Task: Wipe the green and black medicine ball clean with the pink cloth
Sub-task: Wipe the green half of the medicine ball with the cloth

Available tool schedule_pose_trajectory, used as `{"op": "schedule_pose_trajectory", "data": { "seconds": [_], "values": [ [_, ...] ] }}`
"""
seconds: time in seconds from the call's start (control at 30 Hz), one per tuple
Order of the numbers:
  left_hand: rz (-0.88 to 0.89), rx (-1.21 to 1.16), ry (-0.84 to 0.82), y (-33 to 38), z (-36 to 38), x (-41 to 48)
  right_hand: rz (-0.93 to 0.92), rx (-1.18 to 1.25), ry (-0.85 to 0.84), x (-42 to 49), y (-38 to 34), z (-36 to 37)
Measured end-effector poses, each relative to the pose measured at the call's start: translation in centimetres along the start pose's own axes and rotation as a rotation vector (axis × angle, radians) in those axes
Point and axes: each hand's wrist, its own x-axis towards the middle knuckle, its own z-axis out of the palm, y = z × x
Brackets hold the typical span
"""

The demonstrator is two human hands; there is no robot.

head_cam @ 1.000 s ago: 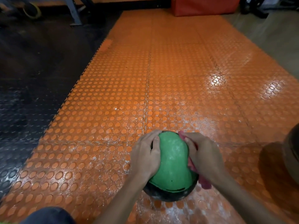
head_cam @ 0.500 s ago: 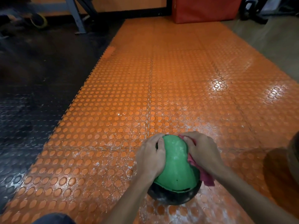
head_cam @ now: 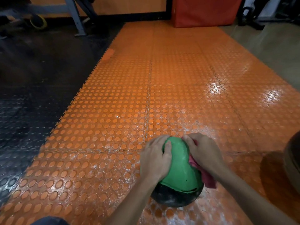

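Observation:
The green and black medicine ball (head_cam: 180,169) rests on the orange studded floor mat (head_cam: 123,120), low in the view and right of centre. Its green panel faces up and its black underside is dusty. My left hand (head_cam: 155,158) lies flat on the ball's left side and steadies it. My right hand (head_cam: 203,150) presses the pink cloth (head_cam: 205,174) against the ball's right side. The cloth hangs down below my palm, and part of it is hidden under my hand.
White dusty smears cover the mat around the ball. Black studded flooring (head_cam: 24,111) lies to the left. A red padded block (head_cam: 204,10) and a grey metal frame leg (head_cam: 76,17) stand at the far end. A dark round object (head_cam: 292,159) sits at the right edge.
Both hands have stayed on the ball, and my right hand with the cloth has slid slightly along its right side. The camera view has tilted up a little.

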Motion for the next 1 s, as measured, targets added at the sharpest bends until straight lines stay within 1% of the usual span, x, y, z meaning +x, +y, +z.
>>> {"op": "schedule_pose_trajectory", "data": {
  "seconds": [0.07,0.1,0.2,0.23,0.27,0.33,0.4,0.43,0.47,0.53,0.6,0.63,0.73,0.83,0.9,0.93,1.0],
  "values": [
    [0.01,0.041,-0.026,0.7,0.1,0.7,-0.122,-0.183,0.112,-1.3,-0.8,0.3],
    [0.002,0.044,-0.03,0.9,0.1,1.0,-0.187,-0.213,0.163,-2.5,-1.3,0.7],
    [-0.043,0.025,-0.037,1.3,0.0,1.7,-0.309,-0.089,0.209,-6.2,-0.9,1.1],
    [-0.038,0.024,-0.05,1.3,-0.1,1.9,-0.303,-0.049,0.231,-6.6,-0.1,1.1],
    [-0.023,0.016,-0.071,1.3,0.0,2.0,-0.232,-0.008,0.24,-6.6,1.1,1.0],
    [0.008,-0.03,-0.126,1.1,-0.1,2.2,0.072,0.142,0.207,-5.9,3.3,0.8],
    [0.009,-0.151,-0.165,0.5,-0.5,2.4,0.376,0.311,0.126,-5.2,5.4,0.2],
    [0.002,-0.218,-0.155,0.1,-0.8,2.4,0.46,0.357,0.124,-5.1,6.4,-0.3],
    [-0.004,-0.259,-0.109,-0.2,-1.0,2.4,0.5,0.406,0.136,-5.2,6.9,-1.0],
    [-0.009,-0.251,0.071,-1.0,-1.3,1.7,0.551,0.6,0.15,-5.6,7.1,-2.4],
    [-0.039,-0.223,0.201,-1.1,-1.1,0.4,0.633,0.858,0.082,-5.9,6.6,-3.5],
    [-0.057,-0.195,0.215,-1.1,-0.9,-0.3,0.653,0.958,0.037,-5.9,6.4,-3.9],
    [-0.088,-0.056,0.184,-1.0,-0.1,-1.8,0.617,1.151,-0.085,-5.3,5.4,-4.8],
    [-0.1,-0.064,0.182,-1.4,-0.5,-1.7,0.488,1.39,-0.184,-4.4,4.0,-5.3],
    [-0.039,-0.09,0.184,-1.1,-1.1,-1.7,0.393,1.494,-0.239,-3.8,2.8,-5.4],
    [0.021,-0.123,0.175,-0.8,-1.4,-1.8,0.354,1.522,-0.262,-3.5,2.4,-5.4],
    [0.147,-0.255,0.109,0.4,-2.0,-1.7,0.305,1.529,-0.301,-2.7,1.5,-5.1]
  ]
}}
